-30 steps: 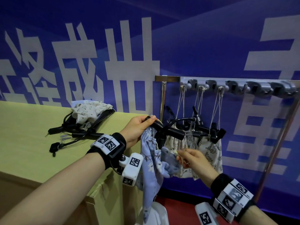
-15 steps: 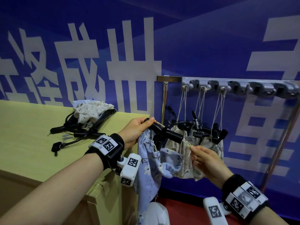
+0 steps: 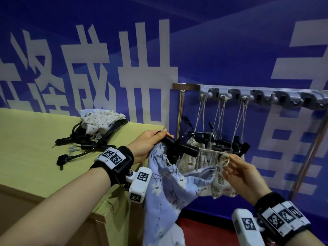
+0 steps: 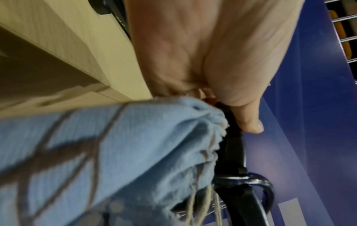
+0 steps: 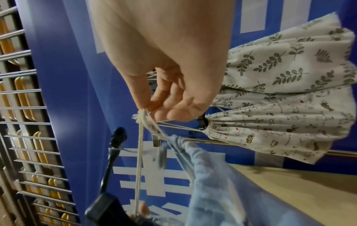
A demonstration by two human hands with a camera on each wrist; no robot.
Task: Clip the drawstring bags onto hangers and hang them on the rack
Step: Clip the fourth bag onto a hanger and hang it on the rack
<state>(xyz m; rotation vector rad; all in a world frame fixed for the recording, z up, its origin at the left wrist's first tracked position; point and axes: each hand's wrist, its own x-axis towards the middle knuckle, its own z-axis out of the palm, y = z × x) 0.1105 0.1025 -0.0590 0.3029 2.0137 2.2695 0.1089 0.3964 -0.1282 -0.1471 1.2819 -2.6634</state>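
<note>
In front of the rack (image 3: 266,96), the left hand (image 3: 147,144) grips one clip end of a black hanger (image 3: 184,148), thumb and fingers curled around it. A light blue drawstring bag (image 3: 165,189) hangs from that clip and drapes down past the left wrist. The right hand (image 3: 243,174) pinches the knotted end of the bag's cream drawstring (image 3: 209,153) between thumb and fingertips; the cord runs taut from the bag's gathered mouth to the knot.

Just behind the hands, three cream patterned bags (image 3: 221,181) hang by their cords from the first three hooks of the grey hook bar. Black clip hangers are bunched at their tops. The remaining hooks to the right carry nothing.

To the left stands a light wooden table (image 3: 35,139). Near its far edge lies a pile of black hangers (image 3: 83,141) with one cream printed bag (image 3: 99,119) on top.

Behind everything hangs a blue banner (image 3: 213,50) with large white characters. The floor (image 3: 204,228) below the rack is red.
</note>
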